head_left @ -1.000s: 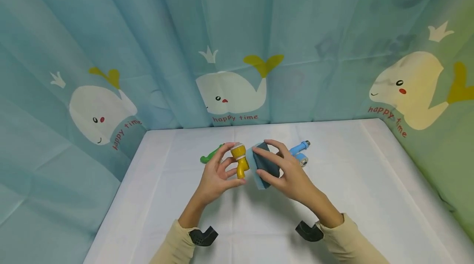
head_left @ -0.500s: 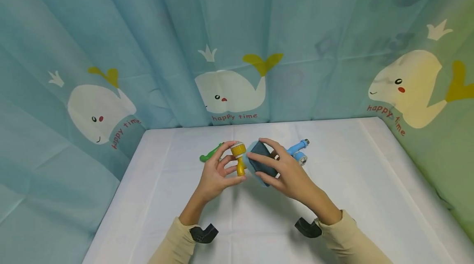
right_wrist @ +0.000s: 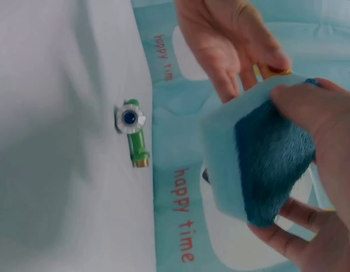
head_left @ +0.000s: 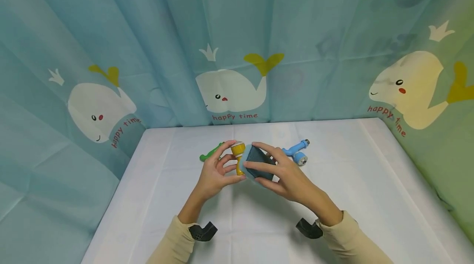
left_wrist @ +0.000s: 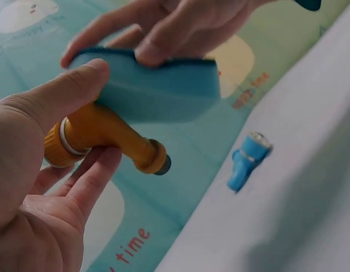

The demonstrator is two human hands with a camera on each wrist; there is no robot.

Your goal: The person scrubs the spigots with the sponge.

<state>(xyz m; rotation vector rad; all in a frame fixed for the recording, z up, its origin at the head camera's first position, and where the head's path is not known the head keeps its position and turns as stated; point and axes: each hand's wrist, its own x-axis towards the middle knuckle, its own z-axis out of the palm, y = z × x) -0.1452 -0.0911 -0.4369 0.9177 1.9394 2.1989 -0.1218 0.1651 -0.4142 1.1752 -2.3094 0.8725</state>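
A yellow plastic faucet (head_left: 238,149) with a ribbed knob is held up above the table by my left hand (head_left: 214,174), between thumb and fingers. My right hand (head_left: 294,175) grips a sponge (head_left: 261,164), light blue foam with a dark scouring side. In the left wrist view the foam side of the sponge (left_wrist: 163,93) lies against the yellow faucet (left_wrist: 112,130), whose spout sticks out below. The right wrist view shows the dark scouring pad (right_wrist: 271,164) facing my right palm; the sponge hides most of the faucet there.
On the white table (head_left: 177,214), a green faucet (head_left: 210,153) lies behind my left hand. A blue faucet (head_left: 297,153) lies behind my right hand. A blue-green curtain (head_left: 166,50) with whale prints encloses the back and sides.
My right hand has brought the sponge left, from beside the yellow faucet to against it, covering its lower part. My left hand has hardly moved.
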